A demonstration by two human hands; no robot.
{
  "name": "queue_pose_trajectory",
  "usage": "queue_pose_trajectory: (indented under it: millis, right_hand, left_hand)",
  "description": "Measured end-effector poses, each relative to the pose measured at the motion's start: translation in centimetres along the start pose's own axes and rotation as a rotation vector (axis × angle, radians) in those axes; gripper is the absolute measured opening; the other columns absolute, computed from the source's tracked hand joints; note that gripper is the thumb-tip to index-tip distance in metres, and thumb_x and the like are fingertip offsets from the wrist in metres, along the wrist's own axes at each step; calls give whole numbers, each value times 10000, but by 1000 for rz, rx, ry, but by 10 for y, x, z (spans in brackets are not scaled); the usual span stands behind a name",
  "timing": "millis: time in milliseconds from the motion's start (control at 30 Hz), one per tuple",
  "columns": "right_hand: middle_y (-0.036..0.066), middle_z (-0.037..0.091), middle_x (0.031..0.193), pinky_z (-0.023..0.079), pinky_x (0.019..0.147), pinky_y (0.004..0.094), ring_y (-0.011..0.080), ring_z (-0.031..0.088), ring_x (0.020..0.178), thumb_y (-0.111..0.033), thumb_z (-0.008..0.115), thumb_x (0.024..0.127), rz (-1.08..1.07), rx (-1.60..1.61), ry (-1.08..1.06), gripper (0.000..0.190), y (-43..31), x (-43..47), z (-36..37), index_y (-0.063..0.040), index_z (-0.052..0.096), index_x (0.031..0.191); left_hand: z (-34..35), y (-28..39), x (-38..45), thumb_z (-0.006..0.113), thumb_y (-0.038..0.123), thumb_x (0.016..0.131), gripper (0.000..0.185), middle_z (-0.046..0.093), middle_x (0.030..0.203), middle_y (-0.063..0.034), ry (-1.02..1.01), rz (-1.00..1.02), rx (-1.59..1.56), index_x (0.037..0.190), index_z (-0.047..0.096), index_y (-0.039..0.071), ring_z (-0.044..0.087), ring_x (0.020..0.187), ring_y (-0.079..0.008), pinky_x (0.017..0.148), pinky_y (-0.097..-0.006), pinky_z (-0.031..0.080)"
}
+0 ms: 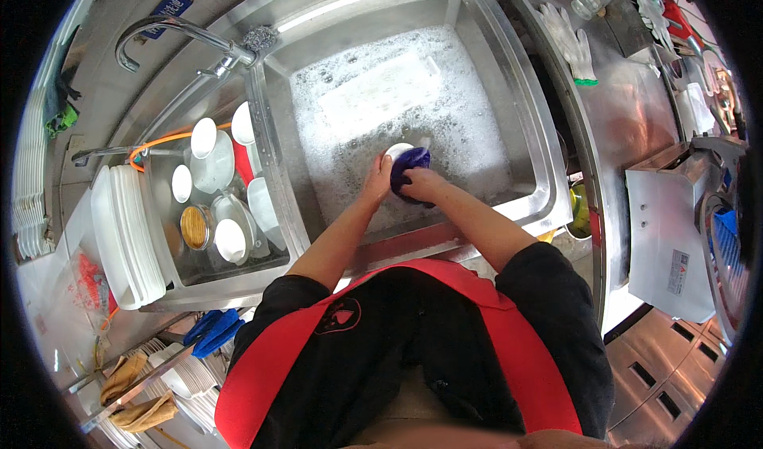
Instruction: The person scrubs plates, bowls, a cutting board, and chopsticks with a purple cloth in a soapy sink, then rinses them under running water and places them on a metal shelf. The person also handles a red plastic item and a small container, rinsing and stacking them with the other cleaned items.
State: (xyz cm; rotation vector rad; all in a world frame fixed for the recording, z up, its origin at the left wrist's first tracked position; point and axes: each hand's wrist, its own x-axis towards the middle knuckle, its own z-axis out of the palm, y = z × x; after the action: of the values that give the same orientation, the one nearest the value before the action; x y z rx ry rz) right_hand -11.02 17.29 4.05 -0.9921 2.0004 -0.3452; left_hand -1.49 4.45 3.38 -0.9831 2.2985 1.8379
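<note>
Over the near part of a stainless steel sink basin (518,145), my left hand (377,178) grips a small white dish (398,149) by its left side. My right hand (422,185) holds a dark purple cloth (411,166) against the dish, partly covering it. Whether the dish is a bowl or a cup cannot be told. Foamy water (357,151) fills the basin beneath both hands. Farther back in the foam lies a pale rectangular tray or container (381,91), mostly veiled by suds.
The left basin holds white bowls (229,240), clear containers (213,162) and a round amber-topped container (195,226). White trays (128,240) stand stacked at its left edge. A chrome faucet (179,26) arches at the back left. A work glove (569,44) lies on the right steel counter (626,91).
</note>
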Motion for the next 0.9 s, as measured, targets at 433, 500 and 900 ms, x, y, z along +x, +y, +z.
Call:
queue_pose_trajectory:
  millis: [433, 500, 900]
  right_hand:
    - [173, 647, 1087, 501, 823, 402, 316, 639, 970, -217, 497, 853, -111, -10, -92, 295, -5, 45, 14, -51, 648, 1045]
    - [193, 638, 1095, 509, 829, 416, 331, 631, 999, -184, 511, 832, 169, -255, -119, 294, 3, 42, 6, -48, 651, 1052]
    - [151, 362, 1403, 454, 925, 466, 357, 438, 1211, -251, 556, 859, 464, 5, 503, 376, 48, 45, -17, -152, 525, 1220]
  left_hand:
    - [-11, -32, 15, 474, 434, 927, 475, 640, 1011, -140, 82, -4, -71, 1222, 542, 68, 626, 898, -266, 699, -371, 496]
    - [-17, -40, 21, 477, 393, 933, 453, 639, 1005, -162, 210, 44, 3, 1223, 536, 51, 622, 876, -269, 739, -375, 483]
    - [-48, -81, 34, 613, 191, 807, 350, 643, 1011, -214, 430, -408, 93, 1099, 581, 1, 627, 928, -343, 811, -414, 481]
